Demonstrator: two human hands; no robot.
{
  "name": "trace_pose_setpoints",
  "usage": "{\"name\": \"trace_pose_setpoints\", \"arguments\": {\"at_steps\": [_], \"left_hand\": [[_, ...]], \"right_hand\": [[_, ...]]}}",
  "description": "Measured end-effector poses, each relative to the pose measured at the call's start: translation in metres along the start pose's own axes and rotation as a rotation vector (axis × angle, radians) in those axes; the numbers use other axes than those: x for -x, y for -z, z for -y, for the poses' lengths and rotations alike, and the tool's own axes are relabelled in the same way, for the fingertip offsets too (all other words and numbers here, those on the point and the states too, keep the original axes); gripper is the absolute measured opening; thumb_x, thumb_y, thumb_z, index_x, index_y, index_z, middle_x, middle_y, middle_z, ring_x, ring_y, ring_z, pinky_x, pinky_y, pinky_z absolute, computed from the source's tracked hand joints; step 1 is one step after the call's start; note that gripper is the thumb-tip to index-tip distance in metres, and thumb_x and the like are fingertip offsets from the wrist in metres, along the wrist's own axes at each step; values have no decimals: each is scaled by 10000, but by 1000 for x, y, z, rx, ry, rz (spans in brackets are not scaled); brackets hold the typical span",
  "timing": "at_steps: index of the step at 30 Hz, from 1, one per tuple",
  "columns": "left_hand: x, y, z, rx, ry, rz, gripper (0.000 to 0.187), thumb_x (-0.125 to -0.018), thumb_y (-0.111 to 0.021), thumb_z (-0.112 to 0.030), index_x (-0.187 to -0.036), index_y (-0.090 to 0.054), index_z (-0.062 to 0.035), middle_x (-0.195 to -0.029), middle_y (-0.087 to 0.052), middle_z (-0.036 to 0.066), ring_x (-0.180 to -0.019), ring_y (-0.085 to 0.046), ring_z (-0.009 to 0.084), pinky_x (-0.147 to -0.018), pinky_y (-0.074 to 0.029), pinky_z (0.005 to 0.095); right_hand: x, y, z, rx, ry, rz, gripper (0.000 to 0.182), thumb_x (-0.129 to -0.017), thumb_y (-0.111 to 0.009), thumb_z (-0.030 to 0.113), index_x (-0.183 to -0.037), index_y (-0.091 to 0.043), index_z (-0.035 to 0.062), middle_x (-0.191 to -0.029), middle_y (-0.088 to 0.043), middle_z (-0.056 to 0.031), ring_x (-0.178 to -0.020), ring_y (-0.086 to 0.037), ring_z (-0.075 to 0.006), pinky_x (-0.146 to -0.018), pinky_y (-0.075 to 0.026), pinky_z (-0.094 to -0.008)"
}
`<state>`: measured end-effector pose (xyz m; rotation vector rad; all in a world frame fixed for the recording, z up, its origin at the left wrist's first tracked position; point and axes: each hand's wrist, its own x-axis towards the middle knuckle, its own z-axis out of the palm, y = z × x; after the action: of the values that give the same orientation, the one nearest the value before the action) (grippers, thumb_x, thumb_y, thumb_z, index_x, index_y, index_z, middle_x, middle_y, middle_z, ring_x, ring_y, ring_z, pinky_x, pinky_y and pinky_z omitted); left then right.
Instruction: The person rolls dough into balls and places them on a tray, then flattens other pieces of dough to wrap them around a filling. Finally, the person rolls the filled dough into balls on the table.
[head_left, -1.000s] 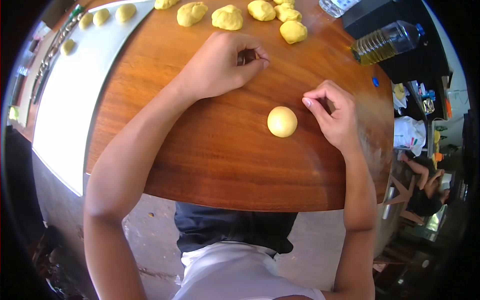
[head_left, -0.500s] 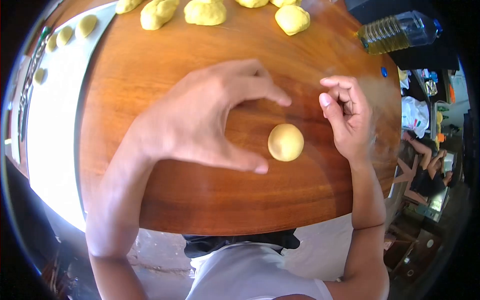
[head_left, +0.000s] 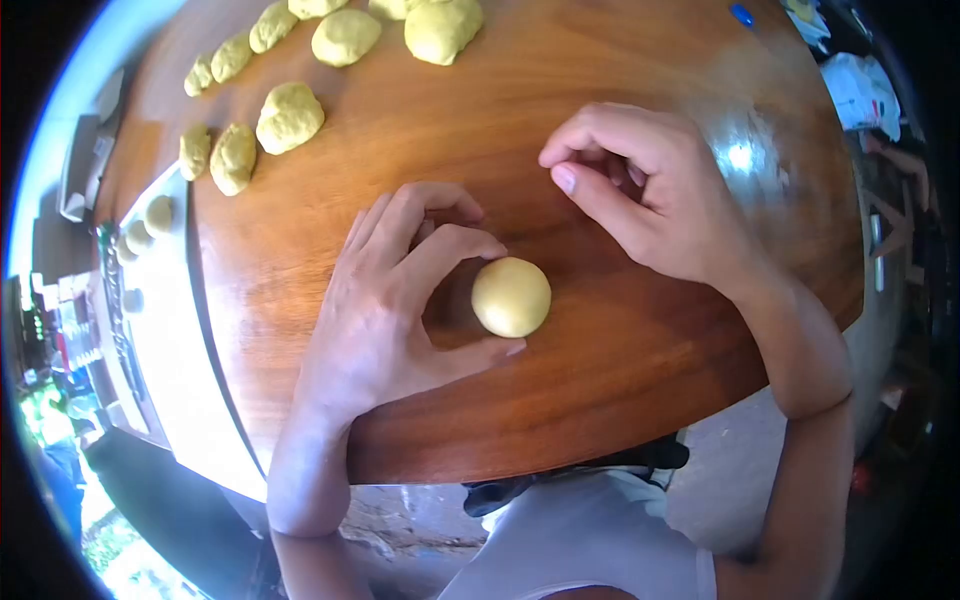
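Note:
A smooth round yellow dough ball point(head_left: 511, 297) rests on the wooden table. My left hand point(head_left: 395, 290) curves around its left side, index finger at the top edge and thumb at the lower edge, closed on it. Up and to the right, my right hand point(head_left: 655, 190) is held apart from the ball. Its fingers are curled in with the thumb close to the index finger, and nothing shows between them.
Several rough yellow dough pieces point(head_left: 291, 118) lie in rows across the far left of the wooden table point(head_left: 620, 370). On the white surface point(head_left: 180, 340) at left sit several smooth dough balls point(head_left: 158, 215). A blue cap point(head_left: 741, 15) lies at the far right, near a white plastic bag point(head_left: 860, 95).
My left hand has closed in from beside the dough ball to grip it. My right hand's fingers have drawn closer together. The view has swung left, bringing more dough pieces into sight.

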<state>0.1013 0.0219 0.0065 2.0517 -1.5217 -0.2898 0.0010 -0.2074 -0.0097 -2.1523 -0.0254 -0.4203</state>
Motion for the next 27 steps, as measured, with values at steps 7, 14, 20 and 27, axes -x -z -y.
{"name": "trace_pose_setpoints", "arguments": {"at_steps": [7, 14, 20, 27], "left_hand": [[4, -15, 3, 17, -27, 19, 621, -617, -925, -222, -1166, -676, -70, -1232, -569, 124, -1138, -582, 312, -981, -477, 424], [-2, -2, -16, 117, 12, 64, 777, -653, -925, -194, -1355, -616, -76, -1223, -605, 147, -1137, -610, 324, -980, -503, 412], [-11, 3, -62, -109, -23, 139, 545, -753, -827, -67, -1279, -683, -68, -1201, -652, 141, -1126, -635, 304, -959, -516, 400], [-24, 12, -91, -246, 136, 326, 518, -755, -803, -39, -1259, -684, -61, -1211, -644, 140, -1101, -636, 320, -945, -524, 398]], "right_hand": [[-4, -2, -15, 44, 92, -5, 45, -895, -671, 64, -887, -640, 33, -689, -637, -96, -574, -587, -228, -552, -460, -349], [-11, 0, -24, 67, 215, -56, 58, -877, -665, 117, -852, -673, 66, -745, -697, -139, -672, -684, -325, -598, -504, -434], [-7, 13, -28, 79, 213, -114, 52, -862, -663, 111, -842, -687, 70, -787, -725, -129, -734, -704, -332, -656, -540, -436], [-7, 13, -25, 112, 171, -89, 77, -870, -649, 134, -842, -694, 77, -838, -732, -136, -799, -704, -338, -709, -546, -458]]}}
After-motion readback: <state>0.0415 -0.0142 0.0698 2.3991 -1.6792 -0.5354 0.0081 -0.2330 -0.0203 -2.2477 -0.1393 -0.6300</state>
